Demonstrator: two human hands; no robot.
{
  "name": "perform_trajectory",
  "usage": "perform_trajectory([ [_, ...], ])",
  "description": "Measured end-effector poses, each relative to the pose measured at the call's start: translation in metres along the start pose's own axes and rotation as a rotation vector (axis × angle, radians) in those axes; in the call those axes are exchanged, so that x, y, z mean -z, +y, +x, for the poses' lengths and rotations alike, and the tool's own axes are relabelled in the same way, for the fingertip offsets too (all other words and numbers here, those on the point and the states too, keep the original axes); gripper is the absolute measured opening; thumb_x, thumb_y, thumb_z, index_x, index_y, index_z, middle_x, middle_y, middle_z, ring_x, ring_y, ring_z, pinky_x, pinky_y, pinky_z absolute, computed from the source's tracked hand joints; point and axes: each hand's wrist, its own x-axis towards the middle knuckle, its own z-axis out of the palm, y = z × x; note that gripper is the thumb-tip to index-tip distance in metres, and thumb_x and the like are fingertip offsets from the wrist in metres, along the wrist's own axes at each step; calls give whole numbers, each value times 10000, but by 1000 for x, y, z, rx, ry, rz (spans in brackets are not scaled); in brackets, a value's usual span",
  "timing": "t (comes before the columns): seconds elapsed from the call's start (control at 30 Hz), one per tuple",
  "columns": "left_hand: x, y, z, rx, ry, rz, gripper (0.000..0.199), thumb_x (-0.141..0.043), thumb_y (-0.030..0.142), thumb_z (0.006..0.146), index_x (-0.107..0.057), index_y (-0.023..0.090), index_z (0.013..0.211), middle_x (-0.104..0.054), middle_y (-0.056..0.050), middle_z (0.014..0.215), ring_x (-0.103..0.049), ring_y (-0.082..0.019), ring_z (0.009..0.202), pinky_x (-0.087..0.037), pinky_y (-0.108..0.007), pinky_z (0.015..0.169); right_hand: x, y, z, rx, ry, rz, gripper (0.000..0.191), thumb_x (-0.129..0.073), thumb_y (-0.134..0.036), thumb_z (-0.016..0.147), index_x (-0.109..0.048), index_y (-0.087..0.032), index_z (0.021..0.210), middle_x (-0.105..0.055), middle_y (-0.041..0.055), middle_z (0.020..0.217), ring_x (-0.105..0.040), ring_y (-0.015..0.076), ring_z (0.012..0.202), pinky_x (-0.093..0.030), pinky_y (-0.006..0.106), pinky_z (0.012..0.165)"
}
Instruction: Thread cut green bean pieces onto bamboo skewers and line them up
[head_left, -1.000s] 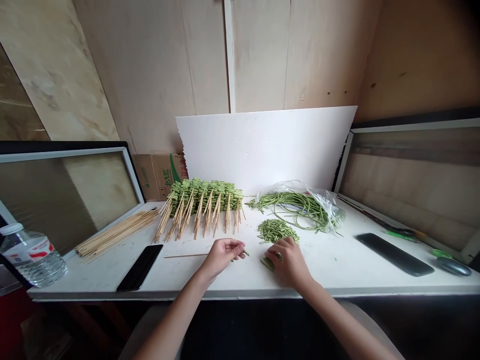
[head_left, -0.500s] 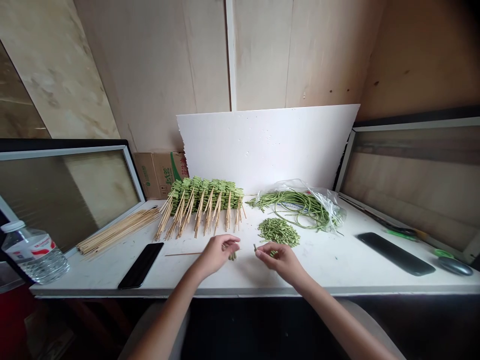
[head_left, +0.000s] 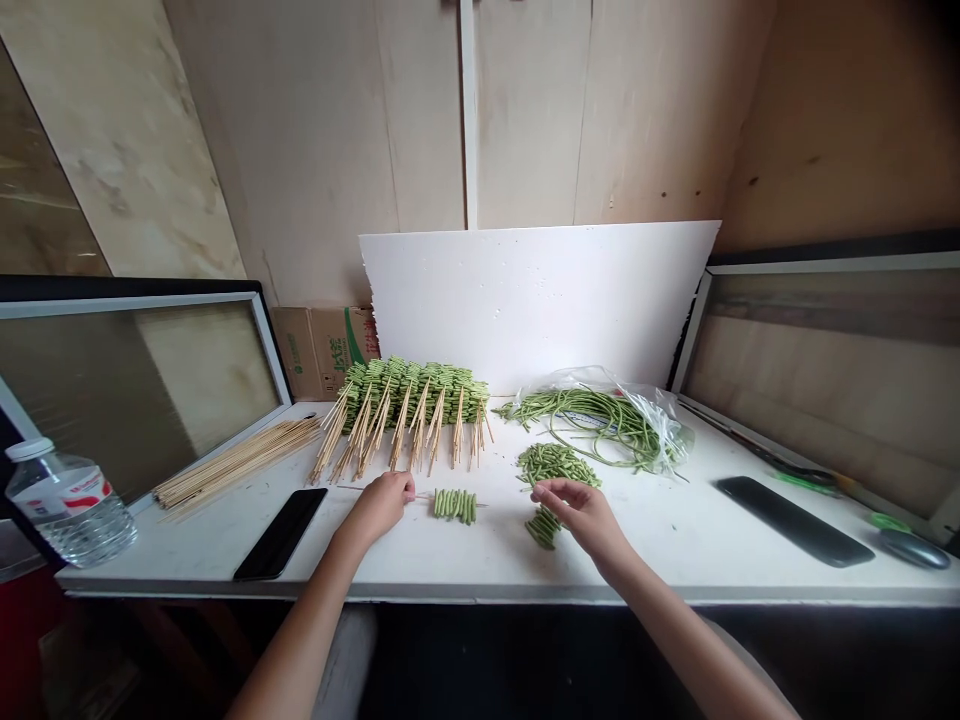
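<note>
My left hand (head_left: 385,503) is closed around the thin bamboo skewer (head_left: 422,496), left of a row of cut green bean pieces (head_left: 454,505) threaded side by side on it. The skewer's tip shows to the right of the row. Over the near edge of the pile of cut bean pieces (head_left: 555,464), my right hand (head_left: 576,508) has thumb and fingertips brought together. Whatever is between them is too small to make out. Just below that hand lies a small group of lined-up bean pieces (head_left: 543,528).
Finished bean skewers (head_left: 412,395) are stacked at the back, handles forward. Bare skewers (head_left: 240,465) lie left, near a phone (head_left: 281,534) and a water bottle (head_left: 69,508). Long beans (head_left: 607,422) in a plastic bag lie back right; a dark flat object (head_left: 791,520) lies right.
My left hand has moved left along the skewer, uncovering the threaded bean pieces. My right hand has shifted slightly right; the bean piece at its fingertips no longer shows clearly.
</note>
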Motion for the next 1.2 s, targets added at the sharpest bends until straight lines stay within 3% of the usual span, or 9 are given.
perform_trajectory([
  [0.13,2,17,2,-62,165,0,186,-502,113,926,-652,213,882,-743,-62,905,-669,-219,819,-393,-263,705,5,2,4,-13,54,96,450,-774,-626,787,-805,-208,952,-801,117,1011,-718,295,984,-541,338,704],
  [0.3,6,52,-9,-228,349,-89,162,-492,169,956,-622,229,881,-719,-32,845,-651,-209,771,-418,-275,698,6,8,9,-55,101,344,446,-863,-568,713,-792,-238,1005,-804,107,1047,-706,328,1131,-573,398,848],
  [0.43,9,71,-19,-293,378,-122,163,-488,192,959,-610,229,857,-698,-26,811,-627,-198,720,-416,-278,680,3,1,5,-35,64,464,470,-890,-575,677,-777,-247,995,-804,96,1055,-698,327,1178,-561,449,977],
  [0.6,10,78,-23,-307,387,-120,164,-479,195,961,-598,227,853,-693,-24,809,-619,-191,708,-417,-276,677,1,-10,0,-14,15,527,437,-851,-601,731,-766,-237,957,-788,109,1139,-670,326,1239,-543,456,1026],
  [1.2,3,84,-25,-323,386,-121,171,-503,192,956,-632,228,849,-705,-27,791,-635,-196,698,-428,-276,670,1,-15,-5,-69,-6,611,352,-892,-485,727,-778,-243,956,-795,82,1106,-705,290,1158,-570,405,945],
])
